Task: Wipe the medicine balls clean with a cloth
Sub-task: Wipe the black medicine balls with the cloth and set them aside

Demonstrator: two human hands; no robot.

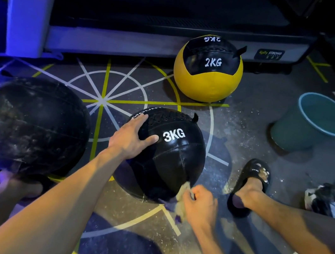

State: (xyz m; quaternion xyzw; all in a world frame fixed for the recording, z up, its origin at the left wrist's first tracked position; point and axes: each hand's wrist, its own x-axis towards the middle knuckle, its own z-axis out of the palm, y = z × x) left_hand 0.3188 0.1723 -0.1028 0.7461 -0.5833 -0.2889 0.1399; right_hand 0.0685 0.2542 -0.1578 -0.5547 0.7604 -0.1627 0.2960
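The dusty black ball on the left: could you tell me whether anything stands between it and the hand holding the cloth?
Yes: the 3KG ball and the left arm lie between the right hand and the dusty ball.

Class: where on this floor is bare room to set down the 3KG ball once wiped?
Bare floor between dusty ball, 3KG ball and 2KG ball. Crowded right: bucket, sandalled foot.

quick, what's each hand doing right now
Left hand: open, fingers spread flat on the 3KG ball, steadying it.
Right hand: closed, gripping the cloth against the ball's lower side.
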